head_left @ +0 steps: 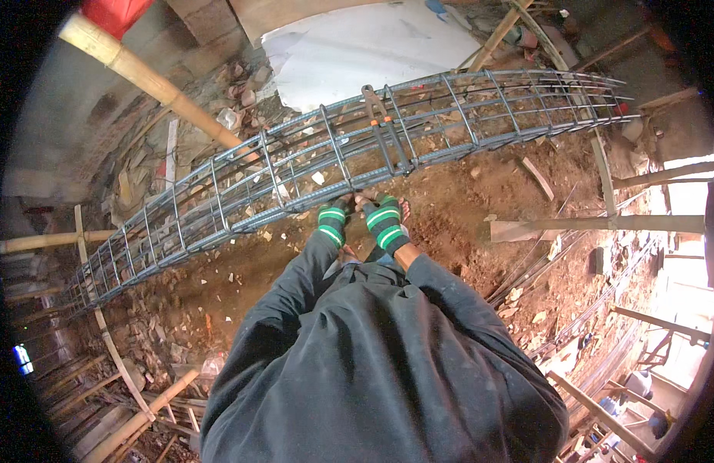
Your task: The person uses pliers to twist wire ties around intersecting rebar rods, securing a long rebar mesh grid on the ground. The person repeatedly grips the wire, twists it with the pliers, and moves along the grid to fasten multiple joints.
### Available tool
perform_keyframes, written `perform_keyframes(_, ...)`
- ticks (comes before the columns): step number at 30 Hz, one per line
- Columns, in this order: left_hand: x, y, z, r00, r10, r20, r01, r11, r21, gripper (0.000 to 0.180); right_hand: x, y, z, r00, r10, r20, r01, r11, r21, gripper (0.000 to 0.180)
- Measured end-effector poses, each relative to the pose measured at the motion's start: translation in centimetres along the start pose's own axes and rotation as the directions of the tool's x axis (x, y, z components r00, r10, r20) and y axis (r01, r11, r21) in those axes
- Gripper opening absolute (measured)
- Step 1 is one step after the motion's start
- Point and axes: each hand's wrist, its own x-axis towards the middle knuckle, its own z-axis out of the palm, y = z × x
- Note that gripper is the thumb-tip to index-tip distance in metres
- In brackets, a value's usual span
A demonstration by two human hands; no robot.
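A long rebar cage [264,154] of blue-grey bars and square stirrups runs across in front of me. My left hand [334,219], in a dark fingerless glove with green and white stripes, is at the cage's near lower bar with its fingers curled in. Close beside it is my right hand [383,217] in a matching glove, thumb and fingers drawn together just below the same bar. Whatever the fingertips hold is too small to make out. A pair of end-cutting nippers [386,135] with orange and black handles rests across the cage just beyond my hands.
Under the cage lies brown dirt [442,208] with rubble. Wooden cross-pieces [604,181] stand beneath its ends. A bamboo pole [156,85] slants in at upper left, a white sheet [364,50] lies behind, and planks [596,224] jut in from the right.
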Motion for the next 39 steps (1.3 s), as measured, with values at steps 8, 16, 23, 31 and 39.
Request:
perform_keyframes(8, 1.3, 0.5, 1.2, 0.971, -0.239, -0.009, 0.237, 0.968, -0.085, 0.012, 1.4, -1.7, -1.2, 0.993, -0.059, 0.1, 0.065, 0.997, -0.05, 0.019)
perform_keyframes(16, -0.2, 2.1, 0.2, 0.947, -0.299, 0.113, 0.318, 0.918, -0.236, 0.012, 1.8, -0.5, -2.1, 0.982, -0.103, 0.158, 0.122, 0.986, -0.11, 0.014)
perform_keyframes(23, -4.1, 5.1, 0.9, 0.994, -0.075, 0.076, 0.071, 0.996, 0.054, 0.026, 1.4, 3.8, -0.6, 0.979, -0.205, -0.003, 0.203, 0.97, -0.136, 0.013)
perform_keyframes(31, -3.2, 5.2, 1.0, 0.982, -0.154, 0.111, 0.131, 0.974, 0.187, 0.032, 0.3, 5.1, 0.6, 0.997, 0.055, -0.045, -0.057, 0.998, -0.041, 0.024)
perform_keyframes(39, -2.7, 5.2, 1.7, 0.972, -0.173, 0.157, 0.153, 0.979, 0.136, 0.024, -5.6, -6.0, -1.0, 0.94, -0.134, 0.314, 0.293, 0.79, -0.538, 0.021)
